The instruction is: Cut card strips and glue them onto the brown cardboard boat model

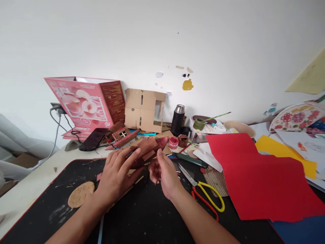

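Note:
A brown-painted cardboard model with a reddish end stands over the near mat. My left hand lies over its left side, fingers along the top and thumb lower down, gripping it. Just right of the model is my right hand, its fingers curled in and its thumb raised; whatever they hold, if anything, is hidden. Behind the model sits a small brown piece with a cross-barred window. To the right of my right hand lie scissors with one yellow and one red handle, blades partly apart.
Paint jars, a black flask and a cardboard sheet stand behind. Left are a phone, a pink box and a round tan disc. Red paper covers the right side of the black mat.

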### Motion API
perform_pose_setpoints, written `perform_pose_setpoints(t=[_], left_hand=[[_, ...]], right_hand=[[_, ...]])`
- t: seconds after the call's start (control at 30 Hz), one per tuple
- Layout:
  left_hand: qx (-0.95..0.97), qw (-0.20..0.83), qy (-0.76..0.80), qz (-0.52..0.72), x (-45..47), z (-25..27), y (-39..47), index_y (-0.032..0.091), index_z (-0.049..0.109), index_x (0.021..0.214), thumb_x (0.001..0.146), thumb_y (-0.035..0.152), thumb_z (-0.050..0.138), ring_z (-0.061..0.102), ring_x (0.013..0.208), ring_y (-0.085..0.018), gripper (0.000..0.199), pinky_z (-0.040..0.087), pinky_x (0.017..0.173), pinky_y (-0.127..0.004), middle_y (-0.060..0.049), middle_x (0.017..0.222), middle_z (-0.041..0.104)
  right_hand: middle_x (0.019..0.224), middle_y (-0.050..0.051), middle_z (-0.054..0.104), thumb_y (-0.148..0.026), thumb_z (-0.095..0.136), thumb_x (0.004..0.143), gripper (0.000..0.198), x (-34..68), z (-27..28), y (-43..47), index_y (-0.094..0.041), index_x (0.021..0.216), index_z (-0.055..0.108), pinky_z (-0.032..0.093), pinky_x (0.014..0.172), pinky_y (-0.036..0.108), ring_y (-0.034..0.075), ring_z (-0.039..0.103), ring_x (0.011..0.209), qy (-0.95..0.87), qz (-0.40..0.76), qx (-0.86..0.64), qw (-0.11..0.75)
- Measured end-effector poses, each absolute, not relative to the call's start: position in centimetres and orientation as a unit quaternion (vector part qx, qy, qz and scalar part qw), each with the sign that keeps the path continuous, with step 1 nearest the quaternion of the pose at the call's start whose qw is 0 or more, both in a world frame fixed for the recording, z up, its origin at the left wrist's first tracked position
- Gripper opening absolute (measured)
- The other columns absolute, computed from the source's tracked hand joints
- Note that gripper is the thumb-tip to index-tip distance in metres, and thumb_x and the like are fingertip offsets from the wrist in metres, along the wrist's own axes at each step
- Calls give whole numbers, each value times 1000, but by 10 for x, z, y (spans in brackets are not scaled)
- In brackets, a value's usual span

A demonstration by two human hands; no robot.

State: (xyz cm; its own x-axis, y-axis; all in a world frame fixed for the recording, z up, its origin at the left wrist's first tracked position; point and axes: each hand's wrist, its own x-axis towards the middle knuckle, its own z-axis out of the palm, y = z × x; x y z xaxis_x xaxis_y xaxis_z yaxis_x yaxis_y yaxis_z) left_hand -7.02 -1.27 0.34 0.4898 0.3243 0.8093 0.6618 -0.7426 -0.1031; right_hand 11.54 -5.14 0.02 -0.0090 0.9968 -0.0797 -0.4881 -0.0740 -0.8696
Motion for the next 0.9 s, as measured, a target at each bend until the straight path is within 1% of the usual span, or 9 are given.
perform_pose_setpoints(t=[0.3, 0.37, 0.43, 0.57, 0.63, 0.7, 0.73, 0.83, 0.9], left_hand=[[-840, 190, -279, -425, -69, 4, -15, 29, 30, 172, 95, 23, 81, 70, 112, -35, 93, 55, 95, -47, -18, 132, 70], [-846, 176, -278, -419, -69, 4, -17, 31, 27, 173, 95, 28, 81, 70, 114, -35, 95, 54, 98, -47, -18, 135, 69], [-856, 153, -271, -412, -71, 5, -18, 29, 25, 174, 97, 37, 79, 68, 118, -35, 94, 54, 100, -47, -19, 139, 67], [-868, 118, -255, -410, -75, 7, -22, 24, 24, 175, 103, 53, 67, 65, 125, -36, 88, 51, 105, -49, -23, 145, 63], [-869, 95, -251, -415, -77, 8, -23, 25, 26, 174, 104, 59, 61, 63, 130, -37, 85, 50, 107, -51, -23, 151, 60], [-858, 38, -255, -445, -78, 7, -22, 28, 31, 172, 104, 62, 59, 60, 135, -37, 82, 48, 110, -52, -22, 155, 57], [-840, -9, -265, -473, -78, 7, -21, 29, 33, 171, 104, 62, 59, 60, 136, -37, 79, 48, 111, -53, -21, 157, 56], [-739, -191, -325, -559, -79, 6, -16, 29, 44, 164, 107, 56, 59, 63, 130, -33, 65, 51, 106, -49, -18, 155, 57], [-672, -312, -355, -570, -80, 4, -10, 25, 50, 158, 108, 55, 56, 66, 125, -30, 58, 54, 102, -44, -17, 150, 62]], right_hand=[[57, -5, 58, -90, 74, 77, 71, 117, 3, -50, -21, 79, 57, 28, 36, 18, 7, 43, 38, -322, 631, -367, 604], [57, -5, 58, -88, 76, 77, 71, 119, 4, -50, -20, 77, 57, 28, 37, 18, 7, 44, 39, -316, 628, -367, 609], [56, -5, 57, -87, 77, 78, 69, 121, 4, -50, -20, 76, 57, 29, 38, 18, 7, 44, 41, -309, 626, -366, 616], [55, -6, 55, -85, 78, 79, 67, 123, 5, -49, -20, 75, 57, 28, 37, 19, 7, 43, 41, -310, 620, -363, 622], [54, -6, 52, -85, 79, 78, 68, 123, 4, -48, -21, 74, 56, 27, 37, 19, 7, 41, 41, -303, 618, -365, 627], [53, -7, 51, -85, 79, 78, 69, 123, 3, -47, -21, 72, 54, 26, 37, 19, 7, 39, 41, -297, 617, -363, 631], [53, -7, 50, -85, 79, 78, 68, 123, 3, -47, -21, 72, 54, 26, 38, 19, 7, 39, 41, -297, 618, -361, 632], [54, -7, 50, -84, 78, 80, 67, 124, 3, -47, -21, 75, 55, 26, 39, 20, 7, 38, 41, -307, 622, -354, 627], [54, -6, 50, -87, 78, 77, 69, 124, 4, -48, -21, 75, 55, 26, 39, 21, 7, 37, 42, -306, 623, -354, 627]])
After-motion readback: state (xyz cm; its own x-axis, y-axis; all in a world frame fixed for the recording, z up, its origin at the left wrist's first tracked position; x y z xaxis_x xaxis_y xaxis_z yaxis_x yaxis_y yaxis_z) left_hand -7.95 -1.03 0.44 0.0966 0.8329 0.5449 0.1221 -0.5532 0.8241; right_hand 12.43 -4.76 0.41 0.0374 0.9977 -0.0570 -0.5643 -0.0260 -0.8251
